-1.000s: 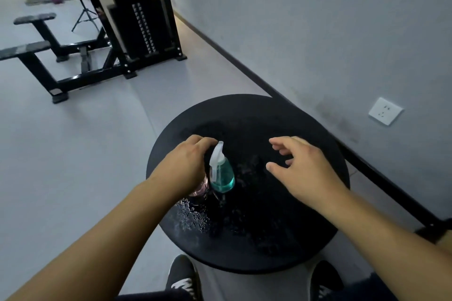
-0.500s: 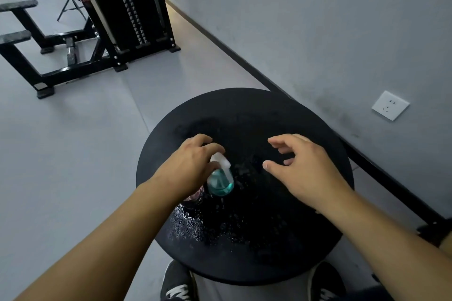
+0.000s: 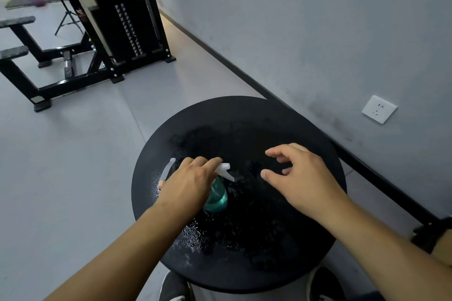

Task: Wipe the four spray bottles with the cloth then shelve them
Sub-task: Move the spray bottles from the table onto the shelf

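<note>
A teal spray bottle [image 3: 216,199] with a white spray head stands on the round black table [image 3: 244,269]. My left hand [image 3: 188,181] comes over it from the left, and its fingers curl round the bottle's neck and white head. A second bottle [image 3: 167,170] shows only its white trigger and a pinkish bit to the left of that hand; the rest is hidden behind the hand. My right hand [image 3: 300,178] hovers above the table to the right of the teal bottle, fingers loosely bent and holding nothing. I cannot make out a cloth on the dark tabletop.
Water droplets [image 3: 190,237] lie on the table's near left part. A grey wall with a white socket [image 3: 379,109] runs along the right. A black weight machine [image 3: 122,19] and benches stand at the far left on the grey floor. My shoes [image 3: 173,286] show below the table.
My left hand has shifted from the pinkish bottle onto the teal bottle's head, which now tilts to the right. The pinkish bottle's trigger has come into sight. My right hand has barely moved.
</note>
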A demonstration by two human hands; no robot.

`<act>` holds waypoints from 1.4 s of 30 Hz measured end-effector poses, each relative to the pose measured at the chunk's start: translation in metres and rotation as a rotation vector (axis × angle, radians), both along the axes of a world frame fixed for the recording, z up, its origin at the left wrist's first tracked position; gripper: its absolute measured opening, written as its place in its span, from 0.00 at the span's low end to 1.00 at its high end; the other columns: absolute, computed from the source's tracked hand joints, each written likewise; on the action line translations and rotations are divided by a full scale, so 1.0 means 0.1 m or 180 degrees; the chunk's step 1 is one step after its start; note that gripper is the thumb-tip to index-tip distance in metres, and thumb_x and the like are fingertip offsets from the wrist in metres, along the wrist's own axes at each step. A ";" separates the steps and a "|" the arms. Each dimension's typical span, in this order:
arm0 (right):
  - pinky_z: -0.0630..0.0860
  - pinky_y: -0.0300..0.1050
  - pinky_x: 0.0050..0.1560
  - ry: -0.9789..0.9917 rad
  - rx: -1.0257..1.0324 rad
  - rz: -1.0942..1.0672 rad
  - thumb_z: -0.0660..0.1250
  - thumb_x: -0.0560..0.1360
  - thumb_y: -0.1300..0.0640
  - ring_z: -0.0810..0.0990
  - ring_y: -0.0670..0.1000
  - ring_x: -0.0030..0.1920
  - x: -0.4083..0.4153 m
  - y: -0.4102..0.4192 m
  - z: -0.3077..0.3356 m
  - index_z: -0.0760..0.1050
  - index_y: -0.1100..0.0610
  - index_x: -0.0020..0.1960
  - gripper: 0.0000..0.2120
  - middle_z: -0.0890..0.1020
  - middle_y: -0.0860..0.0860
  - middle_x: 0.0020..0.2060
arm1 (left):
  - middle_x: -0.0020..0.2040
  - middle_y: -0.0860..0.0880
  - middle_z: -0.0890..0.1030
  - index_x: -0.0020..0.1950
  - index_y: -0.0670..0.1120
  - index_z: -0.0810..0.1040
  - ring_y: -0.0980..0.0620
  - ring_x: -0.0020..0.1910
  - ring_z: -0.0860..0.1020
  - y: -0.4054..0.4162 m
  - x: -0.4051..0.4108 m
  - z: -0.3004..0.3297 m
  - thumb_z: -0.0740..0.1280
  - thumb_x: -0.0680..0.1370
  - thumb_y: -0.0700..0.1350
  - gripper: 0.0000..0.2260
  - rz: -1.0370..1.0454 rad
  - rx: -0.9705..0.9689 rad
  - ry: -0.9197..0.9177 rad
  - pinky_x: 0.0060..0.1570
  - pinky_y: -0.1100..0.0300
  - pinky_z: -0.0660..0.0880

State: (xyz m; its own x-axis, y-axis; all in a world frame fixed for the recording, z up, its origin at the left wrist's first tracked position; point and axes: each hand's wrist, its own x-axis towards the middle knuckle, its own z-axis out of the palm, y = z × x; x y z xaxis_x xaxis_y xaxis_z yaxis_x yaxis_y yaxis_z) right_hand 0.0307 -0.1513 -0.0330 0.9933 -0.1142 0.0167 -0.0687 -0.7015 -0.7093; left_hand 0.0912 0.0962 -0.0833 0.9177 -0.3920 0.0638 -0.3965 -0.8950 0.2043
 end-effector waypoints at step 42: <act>0.70 0.35 0.53 -0.0360 -0.0549 -0.1779 0.73 0.77 0.47 0.74 0.41 0.57 -3.46 -2.12 1.33 0.75 0.44 0.69 0.21 0.69 0.35 0.57 | 0.66 0.48 0.75 0.71 0.46 0.75 0.44 0.58 0.77 -2.68 -2.10 2.07 0.70 0.82 0.38 0.18 -0.2395 -0.0948 -0.0978 0.57 0.49 0.79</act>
State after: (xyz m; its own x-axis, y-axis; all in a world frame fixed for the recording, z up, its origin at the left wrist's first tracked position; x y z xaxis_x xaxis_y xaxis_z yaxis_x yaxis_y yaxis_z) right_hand -0.3151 -0.3634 0.1004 0.7744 -0.6055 0.1835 -0.3916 -0.6865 -0.6127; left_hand -0.1192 -0.1718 0.1233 0.3462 -0.8159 0.4631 -0.9381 -0.2986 0.1752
